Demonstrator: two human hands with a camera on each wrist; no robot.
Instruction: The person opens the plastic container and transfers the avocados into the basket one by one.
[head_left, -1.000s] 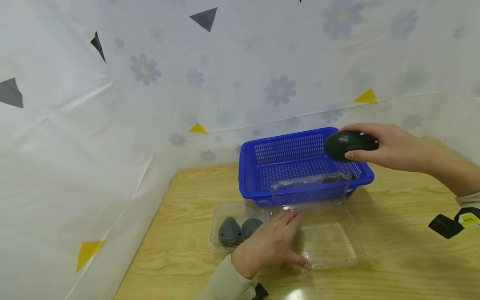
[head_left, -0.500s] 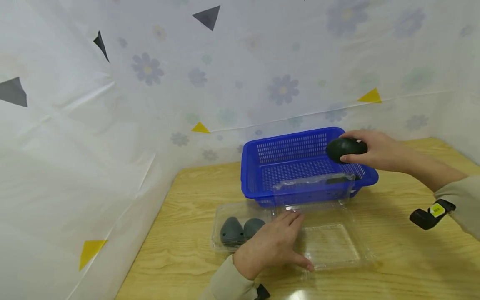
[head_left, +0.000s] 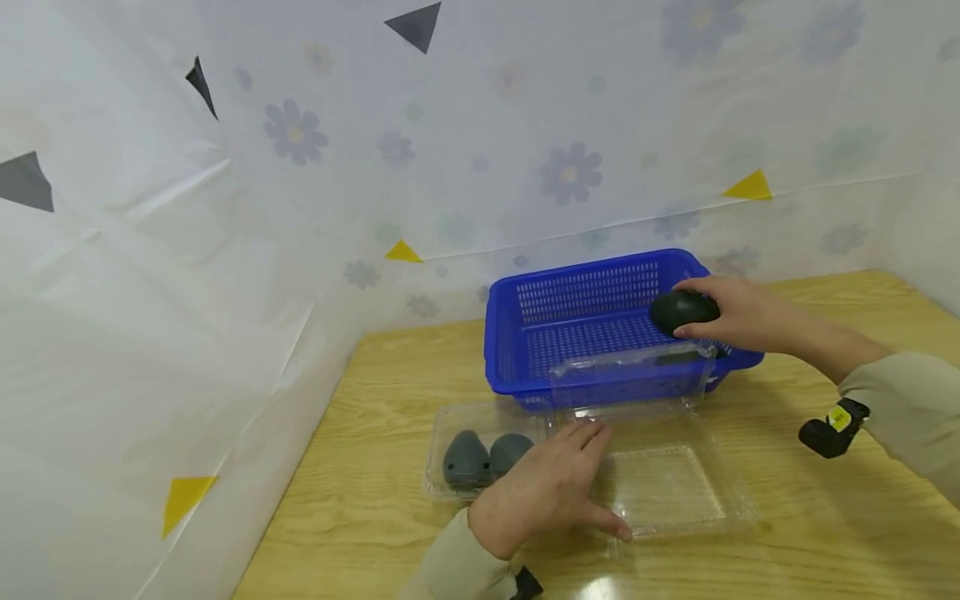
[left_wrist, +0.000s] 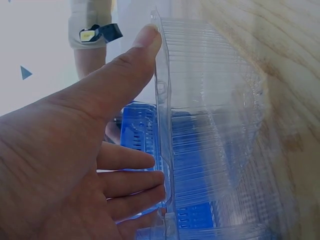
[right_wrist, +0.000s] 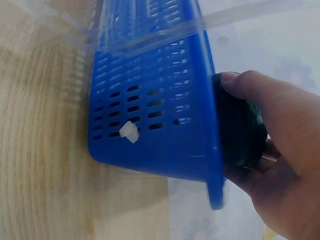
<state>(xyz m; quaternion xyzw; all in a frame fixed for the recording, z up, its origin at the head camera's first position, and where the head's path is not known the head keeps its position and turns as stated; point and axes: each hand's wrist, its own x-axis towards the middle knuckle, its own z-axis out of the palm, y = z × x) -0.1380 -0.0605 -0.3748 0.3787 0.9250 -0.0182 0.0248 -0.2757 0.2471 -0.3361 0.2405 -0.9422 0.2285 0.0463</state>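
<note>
My right hand (head_left: 738,315) grips a dark green avocado (head_left: 681,312) over the right end of a blue plastic basket (head_left: 504,367). In the right wrist view the avocado (right_wrist: 240,127) sits behind the basket's rim, with thumb and fingers around it. Another dark item, seen through a clear raised lid (head_left: 630,379), lies low in the basket. With fingers extended, my left hand (head_left: 543,492) touches the left edge of an open clear clamshell box (head_left: 667,492). Thumb and fingertips meet the box's rim (left_wrist: 162,95) in the left wrist view.
Left of my left hand stands a second clear box (head_left: 435,475), holding two grey-green avocados (head_left: 467,458), the right one partly covered by the hand. Everything stands on a wood-grain table (head_left: 337,517). A flower-patterned sheet (head_left: 450,167) hangs behind.
My right hand has moved left and down with the avocado, from above the basket's right rim to lower over its inside. The left hand stays at the clear box.
</note>
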